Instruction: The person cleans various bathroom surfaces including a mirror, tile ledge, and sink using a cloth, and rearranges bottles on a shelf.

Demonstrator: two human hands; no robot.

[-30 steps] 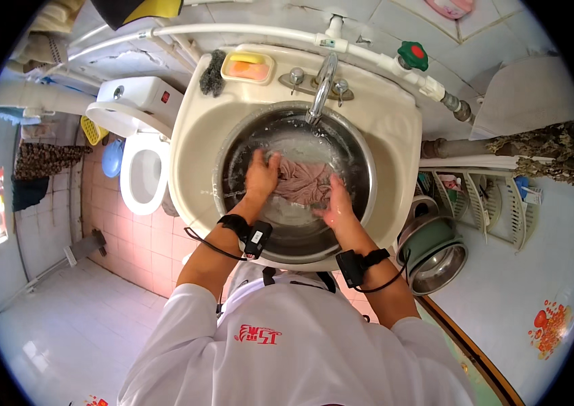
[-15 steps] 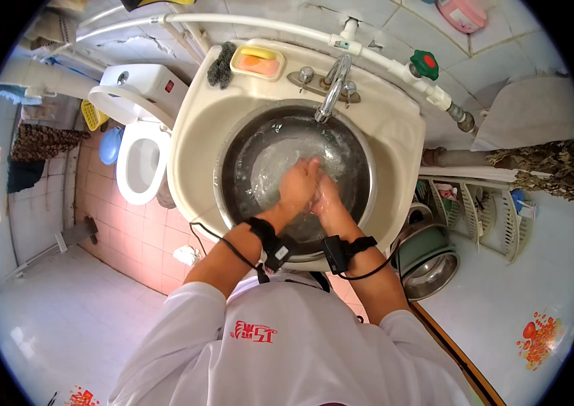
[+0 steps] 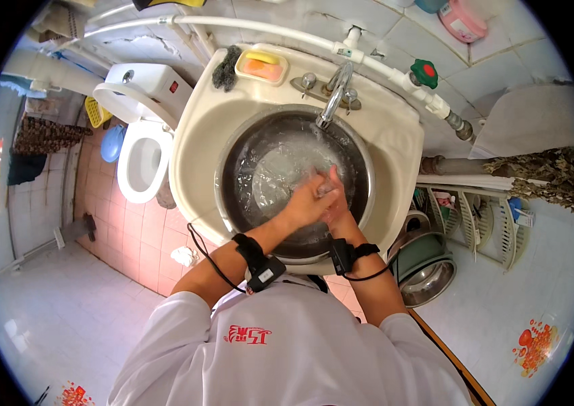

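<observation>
A round metal basin (image 3: 227,213) of water sits inside the cream washbasin (image 3: 189,145). Both hands are low over the water, close together and touching, below the chrome tap (image 3: 334,101). My left hand (image 3: 304,203) lies against the palm side of the other, its fingers bent and its thumb apart from them. My right hand (image 3: 337,197) has its fingers stretched upward, partly blurred by splashing. No object shows in either hand. The water is rippled and bubbly; under it a pale, round shape is visible but not clear.
A soap dish (image 3: 277,76) with a yellow and an orange bar stands at the back rim beside a dark scrubber (image 3: 226,69). To the left is a toilet (image 3: 144,162). Stacked basins (image 3: 429,260) and a slatted rack (image 3: 480,223) are at the right. A green valve knob (image 3: 424,72) sits above.
My hands, clasped tightly before, have come partly apart while still touching. They have moved slightly right, and my right fingers now stretch out. My left forearm has swung a little outward.
</observation>
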